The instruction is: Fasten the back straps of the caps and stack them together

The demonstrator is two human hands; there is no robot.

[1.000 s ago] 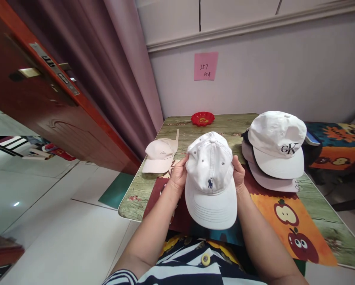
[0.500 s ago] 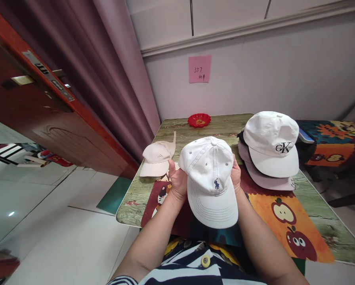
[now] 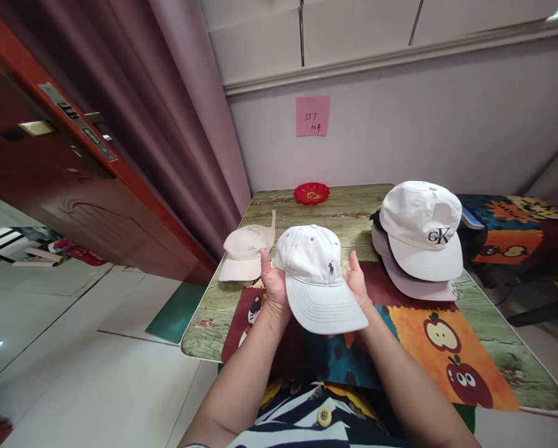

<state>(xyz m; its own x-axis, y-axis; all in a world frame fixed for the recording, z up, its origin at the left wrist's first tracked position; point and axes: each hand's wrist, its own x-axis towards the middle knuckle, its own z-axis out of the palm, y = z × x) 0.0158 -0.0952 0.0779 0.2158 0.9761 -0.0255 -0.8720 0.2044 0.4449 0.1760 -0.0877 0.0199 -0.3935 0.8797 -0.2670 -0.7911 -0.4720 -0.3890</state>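
A white baseball cap (image 3: 314, 274) with a small dark-blue rider logo is held up over the near middle of the table, its brim pointing toward me and slightly right. My left hand (image 3: 276, 287) supports it at the left side, thumb up and the fingers hidden behind and under the cap. On the other side my right hand (image 3: 356, 283) bears it from below, its thumb raised apart from the crown. To the left lies a pale beige cap (image 3: 244, 249) with its strap sticking up. A stack of caps stands at the right, topped by a white cap (image 3: 421, 230) with dark letters.
The wood-patterned table (image 3: 204, 323) carries a colourful cloth mat (image 3: 451, 354) with apple pictures. A red scalloped dish (image 3: 311, 193) sits at its far edge. A pink note (image 3: 313, 116) sticks to the wall behind. A brown door (image 3: 73, 162) and a purple curtain (image 3: 185, 112) border the left.
The white cap has tipped and turned, so its brim now points more to the right and its crown sits lower. My right thumb has come up and away from the crown.
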